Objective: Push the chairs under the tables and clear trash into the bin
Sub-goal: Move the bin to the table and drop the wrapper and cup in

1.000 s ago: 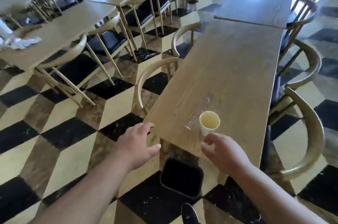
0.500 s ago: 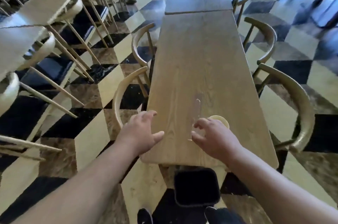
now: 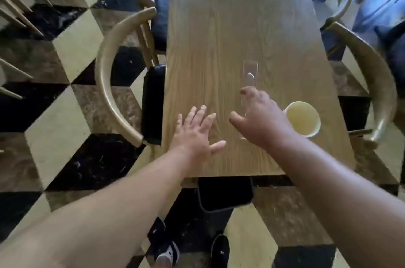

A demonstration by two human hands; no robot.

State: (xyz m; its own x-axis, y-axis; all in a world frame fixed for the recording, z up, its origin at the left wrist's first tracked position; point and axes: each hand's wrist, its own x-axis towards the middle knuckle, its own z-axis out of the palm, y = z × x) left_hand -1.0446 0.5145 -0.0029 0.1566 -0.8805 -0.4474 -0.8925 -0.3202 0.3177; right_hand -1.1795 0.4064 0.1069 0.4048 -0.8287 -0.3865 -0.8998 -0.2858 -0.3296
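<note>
A long wooden table (image 3: 219,27) runs away from me. On it lies a clear plastic wrapper with a spoon (image 3: 249,75), and a white paper cup (image 3: 303,118) stands near the right edge. My right hand (image 3: 260,121) hovers over the near end of the wrapper, fingers apart, just left of the cup. My left hand (image 3: 195,134) lies flat and open on the table near its left edge. A black bin (image 3: 225,193) stands on the floor under the table's near end.
A curved-back wooden chair with a black seat (image 3: 114,83) is tucked at the table's left side, another chair (image 3: 377,83) at the right. More chairs stand farther along both sides. My shoes (image 3: 219,250) are on the chequered floor beside the bin.
I have stepped closer and look more steeply down. My left hand moved onto the tabletop; my right hand shifted forward over the wrapper, uncovering the cup.
</note>
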